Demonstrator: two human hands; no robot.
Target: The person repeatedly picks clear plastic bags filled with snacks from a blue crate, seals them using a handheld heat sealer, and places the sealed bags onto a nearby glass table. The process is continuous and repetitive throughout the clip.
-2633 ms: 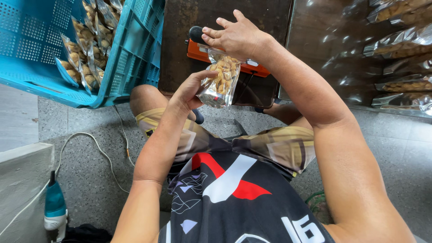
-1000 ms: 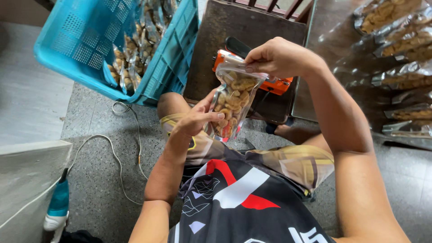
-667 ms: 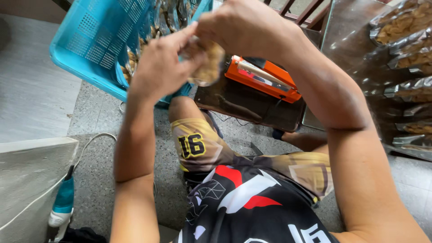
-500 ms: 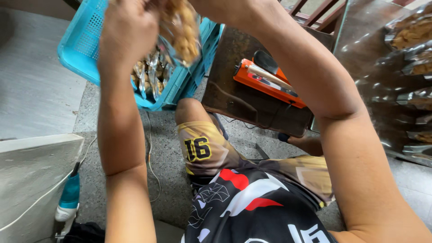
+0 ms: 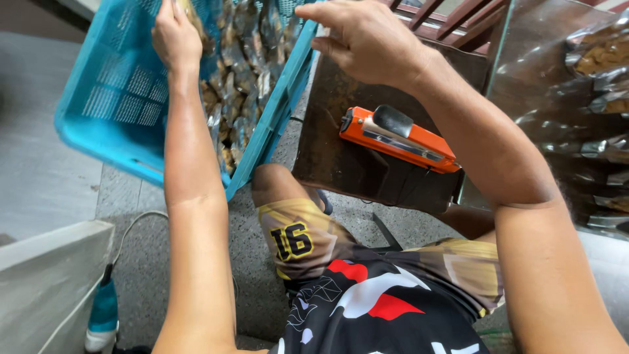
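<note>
My left hand (image 5: 174, 36) reaches into the tilted blue plastic crate (image 5: 111, 111) and grips a clear snack bag (image 5: 190, 12) at the frame's top edge, among several filled clear bags (image 5: 244, 78) piled inside. My right hand (image 5: 367, 40) hovers over the dark wooden board (image 5: 334, 144), holding nothing, its fingers loosely curved and apart. An orange sealing tool (image 5: 396, 137) with a grey press handle lies on that board, just below my right hand.
More filled clear bags (image 5: 599, 59) lie on a dark shiny surface at the right. A white box (image 5: 46, 275), a cable and a teal-handled tool (image 5: 103, 314) sit at lower left on the grey floor. Wooden slats (image 5: 445, 13) stand behind the board.
The snack bag held by both hands over the sealing tool was lifted and carried left. My left hand now has it in the crate; my right hand has let go.
</note>
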